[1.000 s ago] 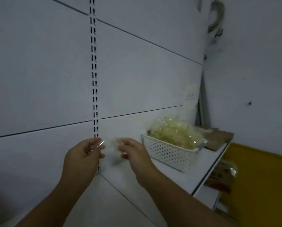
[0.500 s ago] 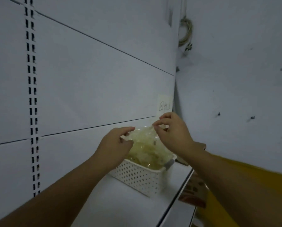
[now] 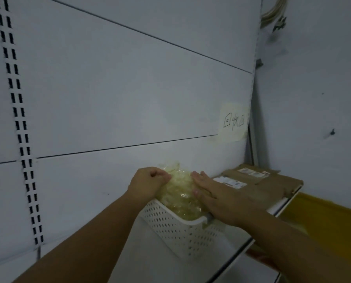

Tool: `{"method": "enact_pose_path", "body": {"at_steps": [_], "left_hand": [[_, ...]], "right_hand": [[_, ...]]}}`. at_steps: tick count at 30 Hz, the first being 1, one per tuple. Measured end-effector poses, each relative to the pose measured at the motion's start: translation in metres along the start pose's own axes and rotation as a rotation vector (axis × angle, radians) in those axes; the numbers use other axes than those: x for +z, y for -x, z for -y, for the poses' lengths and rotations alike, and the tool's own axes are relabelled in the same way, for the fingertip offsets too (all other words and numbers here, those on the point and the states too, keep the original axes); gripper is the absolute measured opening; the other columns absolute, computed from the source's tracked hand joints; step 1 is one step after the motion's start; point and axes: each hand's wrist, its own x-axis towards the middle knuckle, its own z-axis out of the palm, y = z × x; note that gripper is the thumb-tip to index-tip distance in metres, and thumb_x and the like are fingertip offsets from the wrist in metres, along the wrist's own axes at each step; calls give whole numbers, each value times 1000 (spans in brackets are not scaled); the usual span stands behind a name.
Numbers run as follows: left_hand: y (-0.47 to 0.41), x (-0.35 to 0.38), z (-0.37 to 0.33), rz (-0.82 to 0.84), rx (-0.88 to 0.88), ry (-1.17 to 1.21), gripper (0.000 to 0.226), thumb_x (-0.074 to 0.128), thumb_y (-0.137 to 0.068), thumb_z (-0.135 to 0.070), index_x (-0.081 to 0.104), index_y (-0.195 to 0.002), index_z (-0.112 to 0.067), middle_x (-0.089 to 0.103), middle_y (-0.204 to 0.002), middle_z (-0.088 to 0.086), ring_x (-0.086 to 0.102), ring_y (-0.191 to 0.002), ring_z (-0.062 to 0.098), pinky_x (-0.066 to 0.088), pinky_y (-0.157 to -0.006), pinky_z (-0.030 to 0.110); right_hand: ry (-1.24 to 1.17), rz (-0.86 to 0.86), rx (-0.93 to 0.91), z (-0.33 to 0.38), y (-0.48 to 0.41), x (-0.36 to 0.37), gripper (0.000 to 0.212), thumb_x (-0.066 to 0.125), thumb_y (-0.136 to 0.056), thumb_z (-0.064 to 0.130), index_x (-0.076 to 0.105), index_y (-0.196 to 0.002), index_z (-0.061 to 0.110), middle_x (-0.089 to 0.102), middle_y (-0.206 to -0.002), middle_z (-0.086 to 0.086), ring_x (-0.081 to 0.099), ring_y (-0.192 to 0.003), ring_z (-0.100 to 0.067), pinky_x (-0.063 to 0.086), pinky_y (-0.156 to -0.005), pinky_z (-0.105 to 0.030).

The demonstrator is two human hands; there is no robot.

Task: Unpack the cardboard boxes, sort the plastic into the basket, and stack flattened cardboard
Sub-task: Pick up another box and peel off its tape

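Left hand (image 3: 148,185) of ours is curled, gripping the crinkly plastic (image 3: 180,193) heaped in the white basket (image 3: 180,231) near the shelf (image 3: 150,266) front edge. Our right hand (image 3: 217,193) presses it flat-palmed. Flattened cardboard (image 3: 272,180) sits at the far end, its labels (image 3: 229,181) unreadable. We can't make out the handwritten note (image 3: 233,123) on the back panel.

Right hand (image 3: 215,198) covers a chunk of the plastic (image 3: 178,193) in the basket (image 3: 176,227). Labels (image 3: 229,181) on the cardboard (image 3: 272,184) are too blurry to read, cable (image 3: 273,11) cut off up top.

White perforated basket (image 3: 176,227); yellowish clear plastic (image 3: 180,193); brown cardboard (image 3: 272,182); white shelf (image 3: 150,262).
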Motion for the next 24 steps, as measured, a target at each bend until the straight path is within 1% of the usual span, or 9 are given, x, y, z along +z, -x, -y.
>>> {"method": "enact_pose_path", "body": {"at_steps": [5,9,11,13,15,16,19,21,24], "left_hand": [[1,2,-13,-173,50,-197,27,78,-70,-40,54,-81,-36,51,-111,2,49,-109,26,49,-92,47],[7,-13,-16,-98,-45,-94,26,79,-66,-44,65,-83,-29,56,-115,5,52,-109,24,47,-97,46],[10,-17,-17,-48,-50,-55,29,75,-73,-42,65,-96,-26,55,-117,7,54,-107,23,47,-96,40],[16,-18,-21,-40,-35,-43,40,68,-80,-42,57,-115,-25,52,-122,7,52,-106,22,47,-90,35],[23,-23,-25,-42,-24,-42,44,56,-89,-43,47,-127,-25,50,-128,8,50,-106,21,42,-87,32],[26,-29,-26,-48,-15,-74,43,49,-92,-43,46,-130,-22,50,-131,9,49,-107,20,39,-87,31],[32,-56,-26,-49,82,-505,47,36,-97,-43,51,-129,-13,50,-137,9,49,-119,23,37,-96,33],[34,-73,-25,-25,135,-748,48,33,-97,-45,53,-128,-14,49,-138,9,46,-124,24,35,-102,35],[43,-100,-23,53,175,-991,52,29,-96,-49,48,-132,-18,41,-145,6,29,-137,23,28,-111,41]], "right_hand": [[-19,-18,-30,-11,-1,4,61,26,-96,50,1,-149,32,-19,-155,17,6,-139,-2,8,-107,-20],[-133,-53,-50,-11,1,4,79,22,-80,63,2,-149,30,-8,-157,16,9,-143,-7,9,-111,-24],[-208,-77,-52,-11,1,6,81,22,-79,64,5,-149,28,-4,-158,15,14,-142,-7,13,-111,-25],[-258,-92,-36,-11,-2,7,82,18,-77,67,12,-148,27,-6,-157,16,8,-141,-4,12,-114,-31],[-311,-104,44,-13,-6,2,86,13,-73,71,20,-147,28,-4,-157,15,-1,-144,-7,6,-116,-38],[-370,-110,101,-13,-6,-1,89,12,-71,74,23,-147,29,1,-158,13,3,-145,-10,6,-116,-40],[-628,-145,149,-12,-2,-7,89,21,-70,75,28,-146,30,23,-155,8,23,-142,-17,15,-117,-41],[-694,-290,107,-7,0,-7,79,27,-78,67,30,-144,25,31,-152,3,30,-139,-18,22,-116,-40],[-393,-682,74,1,1,-10,49,39,-95,42,45,-135,15,46,-143,-5,41,-131,-22,31,-107,-34]]}}
